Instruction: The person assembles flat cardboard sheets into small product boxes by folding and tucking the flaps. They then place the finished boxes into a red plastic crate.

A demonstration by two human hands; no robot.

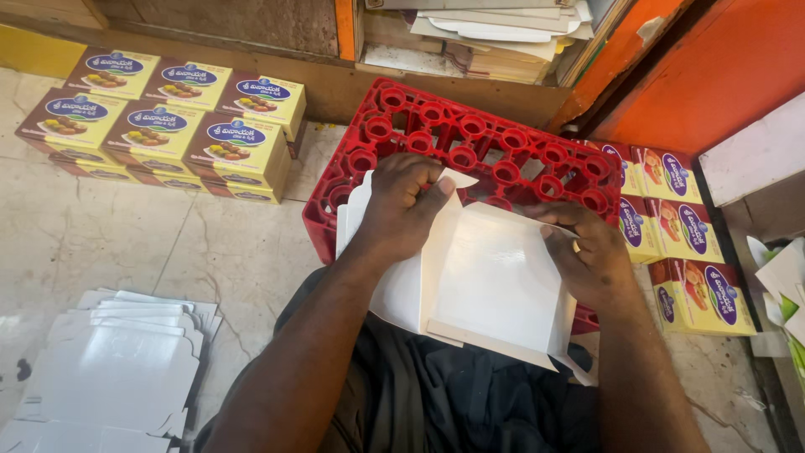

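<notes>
A flat white cardboard box blank (490,281) lies on an upturned red plastic crate (470,138) in front of me, its plain side up. My left hand (402,205) pinches and folds up the blank's left flap near its top corner. My right hand (587,256) grips the right edge of the blank, fingers curled over the side panel. The lower edge of the blank hangs over my dark-clothed lap.
A stack of flat white blanks (117,361) lies on the marble floor at lower left. Folded yellow-and-purple sweet boxes (168,126) are stacked at upper left, and more (683,252) stand right of the crate. Papers (495,33) fill a shelf behind; an orange wall stands at right.
</notes>
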